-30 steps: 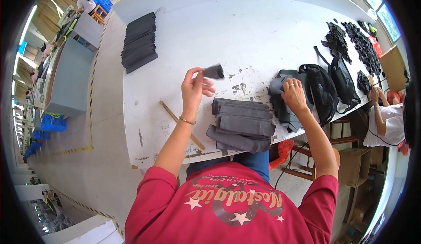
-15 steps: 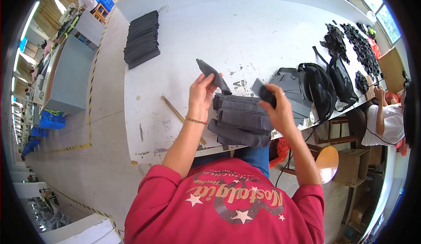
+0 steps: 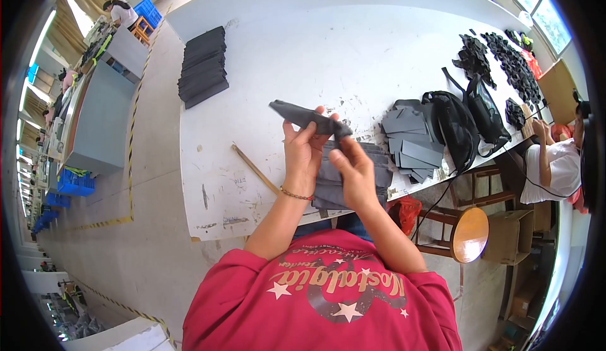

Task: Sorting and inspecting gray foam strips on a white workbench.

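My left hand (image 3: 302,152) grips a narrow dark grey folded fabric piece (image 3: 291,112) from below, the thumb lying along its near side. The fingers of my right hand (image 3: 356,173) close on the right end of the same piece, where the cloth bunches up. Whether a flat panel sits inside it is hidden. Below my hands, near the table's front edge, lies a layered stack of dark grey fabric pieces (image 3: 379,177), partly covered by the right hand. Just right of that stack, flat grey panels (image 3: 409,149) are spread in an overlapping pile.
On the white table (image 3: 284,48) are a black fabric stack (image 3: 203,67) at far left, a wooden stick (image 3: 251,166), black bags (image 3: 456,130) and heaps of small black pieces (image 3: 512,67). A stool (image 3: 470,234) stands at right, near a seated co-worker (image 3: 549,171).
My right hand has moved left from above the panels to the fabric piece's right end. The grey panel it held no longer shows. The fabric piece has turned closer to level.
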A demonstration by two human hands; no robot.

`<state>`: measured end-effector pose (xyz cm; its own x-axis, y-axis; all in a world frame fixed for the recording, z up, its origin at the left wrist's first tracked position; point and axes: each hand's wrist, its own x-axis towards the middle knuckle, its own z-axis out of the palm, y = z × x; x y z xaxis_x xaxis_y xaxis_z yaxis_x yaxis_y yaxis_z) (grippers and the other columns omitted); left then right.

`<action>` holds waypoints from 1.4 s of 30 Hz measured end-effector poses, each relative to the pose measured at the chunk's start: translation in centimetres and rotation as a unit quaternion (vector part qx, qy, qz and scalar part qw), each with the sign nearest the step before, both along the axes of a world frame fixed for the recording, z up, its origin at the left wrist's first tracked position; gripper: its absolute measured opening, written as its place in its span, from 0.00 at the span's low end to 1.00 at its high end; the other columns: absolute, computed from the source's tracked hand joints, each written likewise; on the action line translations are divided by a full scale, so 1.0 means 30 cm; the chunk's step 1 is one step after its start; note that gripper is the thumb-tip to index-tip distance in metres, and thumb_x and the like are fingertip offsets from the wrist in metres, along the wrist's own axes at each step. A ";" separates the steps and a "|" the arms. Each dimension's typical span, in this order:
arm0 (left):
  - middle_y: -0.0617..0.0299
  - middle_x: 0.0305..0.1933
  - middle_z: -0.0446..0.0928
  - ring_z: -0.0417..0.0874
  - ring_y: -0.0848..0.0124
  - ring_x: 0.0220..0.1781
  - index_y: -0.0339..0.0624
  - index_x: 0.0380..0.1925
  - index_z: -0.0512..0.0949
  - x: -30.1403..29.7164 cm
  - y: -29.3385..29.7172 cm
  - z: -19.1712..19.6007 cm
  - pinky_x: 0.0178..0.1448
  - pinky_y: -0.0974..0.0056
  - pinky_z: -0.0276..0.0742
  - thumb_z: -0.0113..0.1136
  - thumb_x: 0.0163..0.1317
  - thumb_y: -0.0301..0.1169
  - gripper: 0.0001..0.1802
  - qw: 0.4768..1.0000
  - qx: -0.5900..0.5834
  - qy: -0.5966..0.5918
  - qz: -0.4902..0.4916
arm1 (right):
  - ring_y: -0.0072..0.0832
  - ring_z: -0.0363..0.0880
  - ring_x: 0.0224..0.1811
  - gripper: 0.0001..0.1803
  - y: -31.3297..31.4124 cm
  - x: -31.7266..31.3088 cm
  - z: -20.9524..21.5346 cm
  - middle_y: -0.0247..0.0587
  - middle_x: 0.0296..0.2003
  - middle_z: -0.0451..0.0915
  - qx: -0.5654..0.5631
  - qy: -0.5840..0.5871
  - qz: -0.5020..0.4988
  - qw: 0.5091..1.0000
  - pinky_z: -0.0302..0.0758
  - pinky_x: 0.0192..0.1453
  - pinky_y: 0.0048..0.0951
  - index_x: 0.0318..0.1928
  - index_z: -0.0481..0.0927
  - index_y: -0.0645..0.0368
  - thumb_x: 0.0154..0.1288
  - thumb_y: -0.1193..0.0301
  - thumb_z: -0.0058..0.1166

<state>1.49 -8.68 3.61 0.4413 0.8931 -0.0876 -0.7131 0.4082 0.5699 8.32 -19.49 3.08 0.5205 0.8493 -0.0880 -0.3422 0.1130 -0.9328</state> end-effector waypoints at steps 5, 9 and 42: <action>0.46 0.62 0.71 0.78 0.43 0.60 0.50 0.59 0.59 -0.027 0.050 0.020 0.64 0.42 0.80 0.43 0.71 0.16 0.21 0.993 0.019 -0.098 0.067 | 0.21 0.75 0.40 0.24 -0.039 0.216 -0.035 0.34 0.43 0.77 0.055 0.109 -0.205 0.971 0.72 0.49 0.22 0.63 0.71 0.65 0.68 0.75 0.58; 0.48 0.66 0.69 0.73 0.41 0.65 0.52 0.57 0.65 -0.035 0.048 0.018 0.67 0.38 0.76 0.44 0.71 0.17 0.19 0.992 0.009 -0.108 0.061 | 0.20 0.75 0.46 0.26 -0.077 0.105 0.133 0.34 0.45 0.77 0.047 -0.040 -0.056 0.997 0.71 0.54 0.21 0.65 0.71 0.63 0.67 0.77 0.58; 0.47 0.52 0.76 0.80 0.45 0.58 0.40 0.50 0.67 -0.062 0.042 0.013 0.61 0.45 0.84 0.56 0.69 0.23 0.13 0.988 -0.124 -0.046 -0.079 | 0.45 0.70 0.54 0.35 -0.153 0.196 0.248 0.54 0.53 0.68 -0.110 -0.556 0.028 0.824 0.72 0.59 0.39 0.63 0.72 0.67 0.57 0.66 0.69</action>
<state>-0.36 -7.43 4.01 0.5892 0.7688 -0.2486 -0.6743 0.6374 0.3730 14.19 -24.08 10.51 0.3430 0.9022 0.2615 0.7381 -0.0867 -0.6691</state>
